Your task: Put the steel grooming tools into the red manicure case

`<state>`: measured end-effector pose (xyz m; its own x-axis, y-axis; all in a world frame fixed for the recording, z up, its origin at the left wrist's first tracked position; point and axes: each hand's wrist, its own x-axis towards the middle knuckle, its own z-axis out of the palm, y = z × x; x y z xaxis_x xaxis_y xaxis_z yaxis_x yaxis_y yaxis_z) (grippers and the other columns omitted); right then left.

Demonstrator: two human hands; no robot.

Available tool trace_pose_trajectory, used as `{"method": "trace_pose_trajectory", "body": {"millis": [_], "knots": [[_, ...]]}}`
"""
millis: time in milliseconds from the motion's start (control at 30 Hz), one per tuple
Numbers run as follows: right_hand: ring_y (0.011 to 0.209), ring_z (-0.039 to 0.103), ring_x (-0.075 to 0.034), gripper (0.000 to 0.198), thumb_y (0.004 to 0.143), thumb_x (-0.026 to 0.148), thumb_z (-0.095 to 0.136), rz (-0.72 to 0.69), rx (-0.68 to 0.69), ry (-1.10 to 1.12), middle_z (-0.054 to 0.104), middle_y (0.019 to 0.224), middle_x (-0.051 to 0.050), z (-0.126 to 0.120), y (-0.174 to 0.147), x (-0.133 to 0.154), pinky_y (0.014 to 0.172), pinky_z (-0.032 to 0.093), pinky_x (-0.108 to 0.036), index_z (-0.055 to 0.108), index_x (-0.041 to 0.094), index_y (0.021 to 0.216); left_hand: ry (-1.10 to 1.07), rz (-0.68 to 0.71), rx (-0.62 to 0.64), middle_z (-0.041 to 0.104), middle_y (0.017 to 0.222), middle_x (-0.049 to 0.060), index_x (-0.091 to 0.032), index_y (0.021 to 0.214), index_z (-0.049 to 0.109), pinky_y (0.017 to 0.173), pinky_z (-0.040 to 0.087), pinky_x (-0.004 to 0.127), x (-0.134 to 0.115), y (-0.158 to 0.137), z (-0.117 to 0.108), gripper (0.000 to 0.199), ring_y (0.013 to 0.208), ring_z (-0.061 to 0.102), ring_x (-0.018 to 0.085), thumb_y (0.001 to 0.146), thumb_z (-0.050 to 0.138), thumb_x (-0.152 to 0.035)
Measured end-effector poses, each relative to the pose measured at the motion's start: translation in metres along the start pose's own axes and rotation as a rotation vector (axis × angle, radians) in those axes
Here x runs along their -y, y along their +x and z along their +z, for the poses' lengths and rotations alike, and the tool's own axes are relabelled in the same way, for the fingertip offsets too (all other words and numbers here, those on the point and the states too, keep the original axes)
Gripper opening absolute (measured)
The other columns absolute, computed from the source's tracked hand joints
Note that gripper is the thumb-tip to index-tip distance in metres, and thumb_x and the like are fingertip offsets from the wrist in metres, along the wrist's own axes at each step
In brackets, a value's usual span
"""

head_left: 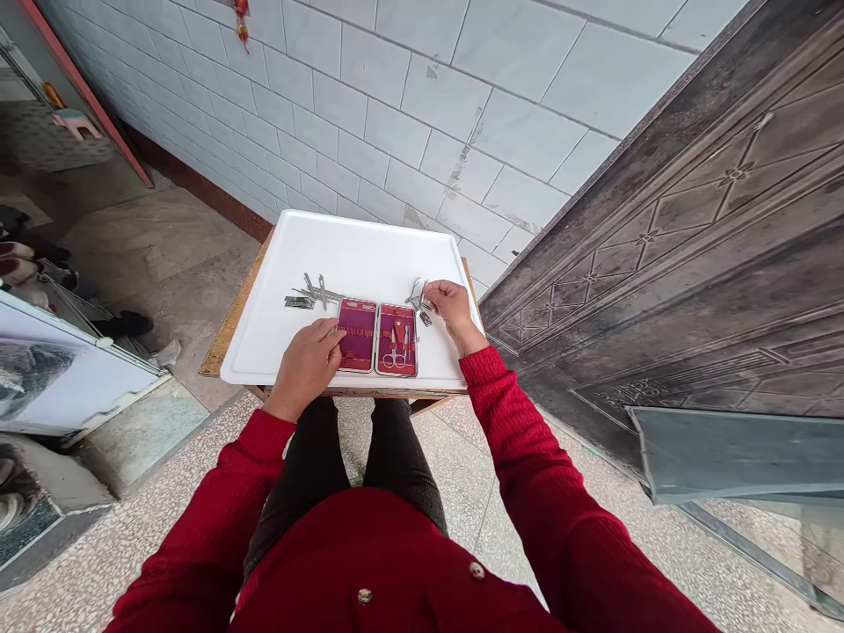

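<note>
In the head view, the left arm, in a red sleeve (217, 501), rises from the lower left toward the middle of the frame. Above and beyond the left hand (307, 362), left of centre, a cluster of metal tools (304, 297) lies on a white board (356, 251). The left hand is palm down, its fingers loosely bent and pointing right, with the fingertips over the left edge of an open case (360, 349); whether they grip that edge, I cannot tell.

The case lies just left of the frame's centre, near the board's front edge, spread flat in two halves with a red and purple lining. The left half has a row of loops across it; the right half holds small scissors (394, 360), handles toward the person.

Right of the case, a second group of metal tools (425, 318) lies just beside it. The right arm slants up and leftward from the lower right, wrist bent slightly left. The right hand (451, 304) is over these tools, back upward, thumb and forefinger drawn close together at them; whether a tool is pinched there is too small to tell.
</note>
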<state>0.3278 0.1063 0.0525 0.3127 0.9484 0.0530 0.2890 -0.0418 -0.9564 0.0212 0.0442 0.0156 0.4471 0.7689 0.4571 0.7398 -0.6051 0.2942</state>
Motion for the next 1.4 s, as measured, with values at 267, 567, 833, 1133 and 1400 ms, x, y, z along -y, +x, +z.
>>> {"method": "trace_pose_trajectory", "body": {"millis": [267,567,833,1133,1400], "knots": [[0.071,0.060,-0.016,0.015,0.087,0.026,0.059,-0.059,0.018,-0.709,0.072,0.082,-0.004,0.010,0.026,0.012,0.064,0.039,-0.027,0.068,0.018,0.079,0.003,-0.010,0.000,0.064,0.142,0.014,-0.017,0.126,0.070,0.112,0.051,0.051,-0.001,0.000,-0.001,0.040,0.134,0.057,0.031,0.098,0.042,-0.017],[0.077,0.064,-0.018,0.016,0.093,0.029,0.061,-0.176,0.110,-0.835,0.075,0.087,-0.004,0.004,-0.026,0.020,0.065,0.038,-0.027,0.071,0.019,0.085,0.004,0.003,0.000,0.064,0.141,0.014,-0.017,0.127,0.069,0.112,0.050,0.052,-0.001,0.000,0.000,0.040,0.134,0.057,0.032,0.098,0.042,-0.018],[0.087,0.070,-0.025,0.023,0.093,0.038,0.066,-0.071,0.267,-1.145,0.078,0.095,-0.012,0.013,-0.058,0.035,0.067,0.043,-0.032,0.076,0.019,0.085,-0.016,-0.008,0.023,0.063,0.143,0.016,-0.017,0.129,0.068,0.115,0.047,0.053,-0.002,-0.001,-0.002,0.042,0.137,0.055,0.032,0.098,0.041,-0.018],[0.096,0.072,-0.031,0.023,0.093,0.028,0.063,-0.056,0.300,-1.311,0.077,0.099,-0.020,0.037,-0.060,0.050,0.074,0.051,-0.035,0.078,0.014,0.102,-0.043,0.002,0.012,0.064,0.142,0.016,-0.017,0.127,0.069,0.114,0.047,0.055,0.000,-0.001,-0.001,0.041,0.136,0.055,0.033,0.097,0.041,-0.018],[0.081,0.072,-0.028,0.011,0.085,0.019,0.070,0.076,0.370,-1.158,0.074,0.072,-0.013,0.039,-0.049,0.050,0.074,0.055,-0.035,0.079,0.014,0.086,-0.051,0.014,0.022,0.063,0.142,0.018,-0.014,0.127,0.069,0.112,0.047,0.057,0.000,0.000,-0.001,0.041,0.136,0.055,0.036,0.099,0.040,-0.018]]}}
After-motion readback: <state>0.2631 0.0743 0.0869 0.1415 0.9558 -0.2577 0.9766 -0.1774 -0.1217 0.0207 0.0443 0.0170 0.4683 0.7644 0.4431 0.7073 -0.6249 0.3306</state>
